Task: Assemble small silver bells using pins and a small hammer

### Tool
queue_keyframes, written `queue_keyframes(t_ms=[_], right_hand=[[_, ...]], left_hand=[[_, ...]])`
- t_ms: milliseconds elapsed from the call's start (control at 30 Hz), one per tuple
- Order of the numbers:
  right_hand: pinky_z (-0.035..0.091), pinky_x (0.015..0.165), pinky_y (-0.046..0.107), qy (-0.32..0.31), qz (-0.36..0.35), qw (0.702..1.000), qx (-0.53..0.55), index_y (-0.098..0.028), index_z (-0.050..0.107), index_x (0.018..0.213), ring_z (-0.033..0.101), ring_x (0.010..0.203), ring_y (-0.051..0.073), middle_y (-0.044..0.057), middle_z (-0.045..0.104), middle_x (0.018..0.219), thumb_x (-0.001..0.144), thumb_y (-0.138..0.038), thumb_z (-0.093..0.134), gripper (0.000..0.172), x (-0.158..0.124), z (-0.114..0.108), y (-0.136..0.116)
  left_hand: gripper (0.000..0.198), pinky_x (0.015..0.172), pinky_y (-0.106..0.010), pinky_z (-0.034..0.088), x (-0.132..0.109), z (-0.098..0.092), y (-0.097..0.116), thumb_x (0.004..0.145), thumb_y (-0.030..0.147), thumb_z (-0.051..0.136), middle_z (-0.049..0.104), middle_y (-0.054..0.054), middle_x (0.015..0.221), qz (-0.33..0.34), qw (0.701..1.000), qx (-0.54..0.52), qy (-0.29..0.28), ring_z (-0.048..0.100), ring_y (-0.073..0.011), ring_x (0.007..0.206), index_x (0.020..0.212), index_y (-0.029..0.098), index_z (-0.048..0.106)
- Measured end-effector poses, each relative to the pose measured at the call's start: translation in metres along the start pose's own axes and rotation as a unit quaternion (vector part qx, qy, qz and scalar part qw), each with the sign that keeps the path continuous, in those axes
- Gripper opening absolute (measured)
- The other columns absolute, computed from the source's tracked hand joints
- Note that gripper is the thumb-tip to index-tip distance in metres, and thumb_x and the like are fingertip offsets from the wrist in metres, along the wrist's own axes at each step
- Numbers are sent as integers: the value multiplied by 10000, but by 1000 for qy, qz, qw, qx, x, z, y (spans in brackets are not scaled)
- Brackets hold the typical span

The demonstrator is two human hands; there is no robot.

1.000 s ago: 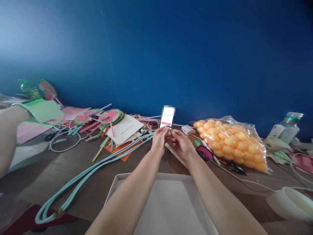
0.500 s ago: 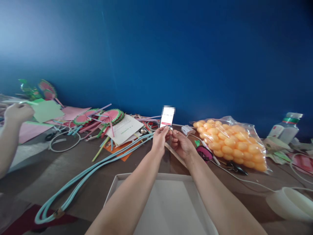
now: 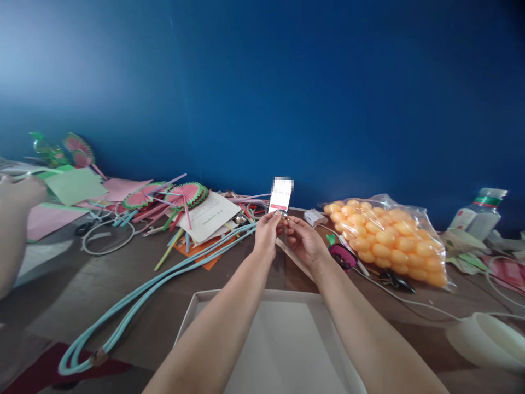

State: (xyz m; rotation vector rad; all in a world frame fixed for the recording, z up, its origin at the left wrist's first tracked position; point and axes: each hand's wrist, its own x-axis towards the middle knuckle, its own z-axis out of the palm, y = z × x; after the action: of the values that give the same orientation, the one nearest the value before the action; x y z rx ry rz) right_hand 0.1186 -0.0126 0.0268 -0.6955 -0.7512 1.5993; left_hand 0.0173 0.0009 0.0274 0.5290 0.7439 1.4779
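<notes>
My left hand (image 3: 266, 234) and my right hand (image 3: 304, 236) meet above the brown table. Their fingertips pinch a small shiny metallic piece (image 3: 284, 215) between them; its exact kind is too small to tell. Just behind the fingertips, a phone (image 3: 280, 196) stands upright with a lit white screen showing digits and a red bar. Below the right hand lies a thin wooden strip (image 3: 296, 260). Under my forearms sits a shallow white tray (image 3: 283, 323). The fingers curl inward, so part of the held piece is hidden.
Light blue cords (image 3: 141, 293) loop across the left side. Paper fans (image 3: 186, 196), sheets (image 3: 211, 216) and sticks pile behind them. At right lie a clear bag of orange egg-shaped balls (image 3: 385, 238), a bottle (image 3: 478, 213) and a white roll (image 3: 488, 339). Another person's hand (image 3: 24, 191) is at far left.
The other person's hand at far left has shifted a little leftward. My hands stay almost in place, with the shiny piece turned slightly between the fingertips.
</notes>
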Motion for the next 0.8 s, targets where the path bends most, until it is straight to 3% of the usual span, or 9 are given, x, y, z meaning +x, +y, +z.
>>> queue_keyframes(t_ms=[267, 567, 800], right_hand=[[340, 421, 129, 21, -19, 999, -44, -181, 667, 815, 467, 555, 37, -35, 601, 719, 633, -267, 828, 258, 0, -1, 2], [324, 436, 167, 58, -68, 986, -143, -182, 629, 816, 467, 535, 59, -28, 617, 665, 604, -328, 821, 321, -2, 5, 7], [343, 440, 181, 50, -84, 978, -183, -184, 608, 831, 489, 542, 72, -13, 642, 684, 621, -354, 811, 338, -1, 6, 9]], left_hand=[[295, 565, -190, 441, 2, -1, -2, 685, 300, 769, 651, -16, 717, 3, 1000, 6, 4, 599, -84, 593, 859, 141, 592], [300, 537, -188, 422, 2, -1, -1, 677, 312, 763, 599, 10, 646, 12, 1000, 13, 7, 538, -62, 513, 837, 133, 582], [345, 498, -202, 385, 1, -2, -1, 662, 384, 761, 538, 36, 563, 19, 999, 28, -16, 483, -61, 453, 818, 136, 578]])
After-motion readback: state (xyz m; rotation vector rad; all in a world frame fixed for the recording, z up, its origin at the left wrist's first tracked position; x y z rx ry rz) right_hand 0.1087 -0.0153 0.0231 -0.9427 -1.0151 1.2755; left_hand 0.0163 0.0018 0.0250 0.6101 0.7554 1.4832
